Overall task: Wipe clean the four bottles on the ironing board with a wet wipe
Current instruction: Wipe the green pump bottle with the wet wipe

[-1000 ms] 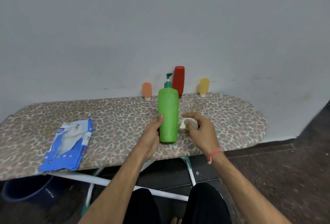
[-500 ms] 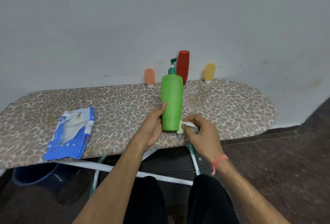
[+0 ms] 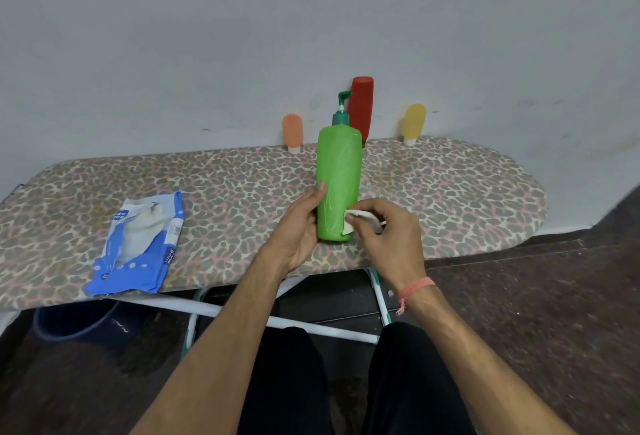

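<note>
Green bottle (image 3: 339, 181) gripped upright on board (image 3: 450, 185) by left hand (image 3: 298, 230); wipe (image 3: 356, 218) pinched against it by right hand (image 3: 391, 237).

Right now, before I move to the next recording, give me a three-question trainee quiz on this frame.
1. True or false: the green pump bottle lies flat on the ironing board.
2. Which hand presses the wet wipe against the bottle? A) left hand B) right hand
3. Fill in: three bottles stand by the wall: the orange bottle, the yellow bottle and the ____ bottle.

Key: 1 false, it stands upright; 2 B; 3 red.
</note>
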